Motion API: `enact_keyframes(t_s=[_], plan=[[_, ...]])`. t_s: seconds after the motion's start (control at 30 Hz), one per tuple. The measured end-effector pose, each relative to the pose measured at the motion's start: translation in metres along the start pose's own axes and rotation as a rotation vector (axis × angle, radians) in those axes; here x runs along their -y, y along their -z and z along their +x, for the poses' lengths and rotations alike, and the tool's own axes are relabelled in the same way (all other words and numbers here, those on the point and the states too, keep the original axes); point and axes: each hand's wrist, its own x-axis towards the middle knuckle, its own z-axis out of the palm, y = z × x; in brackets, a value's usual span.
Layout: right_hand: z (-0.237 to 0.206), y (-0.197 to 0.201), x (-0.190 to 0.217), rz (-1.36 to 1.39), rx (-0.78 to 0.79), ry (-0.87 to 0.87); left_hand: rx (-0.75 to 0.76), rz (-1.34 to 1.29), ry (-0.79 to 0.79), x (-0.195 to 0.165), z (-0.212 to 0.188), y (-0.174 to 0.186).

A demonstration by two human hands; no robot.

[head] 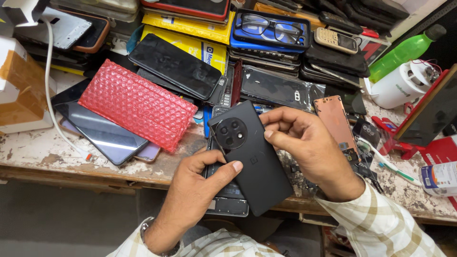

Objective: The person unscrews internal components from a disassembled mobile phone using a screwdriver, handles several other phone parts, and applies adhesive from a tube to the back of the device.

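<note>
A black smartphone [250, 159] with a round camera bump is held back-side up, tilted, just above the front edge of the worn surface [43, 152]. The left hand [200, 183] supports it from below, its grip closed on the phone's lower left edge with the thumb pressed on the back. The right hand [304, 143] pinches the upper right edge, grip closed on it too. Beneath lies another opened phone [228, 202]. Just to the left sits a red bubble-wrap pouch [135, 104] over a dark tablet [102, 131]. Behind, stacked phones carry black eyeglasses [271, 24]; a green bottle [404, 50] lies at far right.
</note>
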Motion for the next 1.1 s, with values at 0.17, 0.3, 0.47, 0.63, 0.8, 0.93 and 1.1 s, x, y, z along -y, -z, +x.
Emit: enact_keyframes(t_s=[0.17, 0.3, 0.47, 0.63, 0.8, 0.93, 1.1], plan=[[-0.002, -0.004, 0.005, 0.022, 0.018, -0.017, -0.012, 0.036, -0.022, -0.001, 0.001, -0.001], [-0.004, -0.014, 0.005, -0.013, 0.002, 0.028, 0.003, 0.069, -0.082, -0.001, 0.000, -0.005], [-0.005, -0.013, 0.005, -0.105, -0.075, 0.005, 0.012, 0.041, -0.045, 0.000, 0.000, -0.004], [-0.003, -0.006, 0.003, -0.024, -0.046, -0.007, 0.051, -0.171, 0.069, 0.000, 0.001, -0.004], [-0.003, -0.004, 0.002, 0.028, -0.031, -0.020, 0.056, -0.212, 0.099, 0.000, 0.002, -0.003], [-0.006, -0.004, 0.003, 0.025, 0.023, -0.024, 0.065, -0.272, 0.124, 0.000, 0.004, -0.004], [-0.005, 0.000, 0.001, 0.162, 0.076, -0.088, 0.082, -0.387, 0.147, 0.000, 0.005, -0.005]])
